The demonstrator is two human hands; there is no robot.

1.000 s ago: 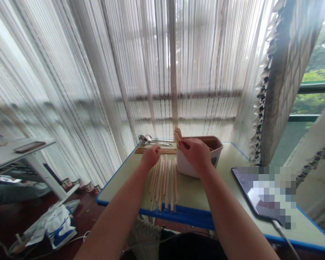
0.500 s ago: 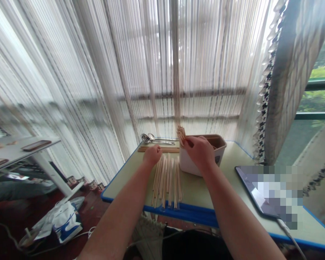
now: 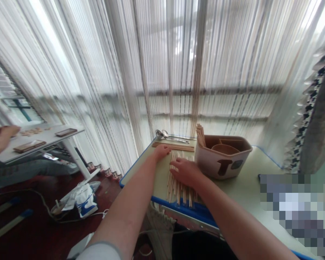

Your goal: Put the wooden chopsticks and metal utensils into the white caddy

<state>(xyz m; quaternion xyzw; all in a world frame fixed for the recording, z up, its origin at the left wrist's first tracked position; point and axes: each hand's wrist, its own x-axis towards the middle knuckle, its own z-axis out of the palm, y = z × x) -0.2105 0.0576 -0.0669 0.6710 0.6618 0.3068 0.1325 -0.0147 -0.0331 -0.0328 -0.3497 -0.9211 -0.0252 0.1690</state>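
Observation:
Pale wooden chopsticks point(image 3: 178, 187) lie side by side on the table, with clear plastic showing at their ends. My right hand point(image 3: 186, 172) rests over their upper part, its bent fingers somewhat apart; no firm hold shows. At their upper left is my left hand point(image 3: 162, 151), fingers curled in; what they hold, if anything, is hidden. A sectioned container point(image 3: 219, 166), pinkish-white with a brown interior, stands just right of my right hand. A bundle of chopsticks point(image 3: 200, 135) leans upright in its left compartment.
Behind my hands lie darker chopsticks point(image 3: 178, 147), a slotted spoon point(image 3: 160, 135) and a ladle point(image 3: 165, 133). A tablet's corner point(image 3: 259, 177) shows at right. Another person's hand point(image 3: 4, 139) is over a white table point(image 3: 52, 141) at left. A curtain hangs behind.
My right hand has let go of the chopstick bundle, now in the container, and moved left and down onto the lying chopsticks. My left hand stays near their upper left. The view has turned left.

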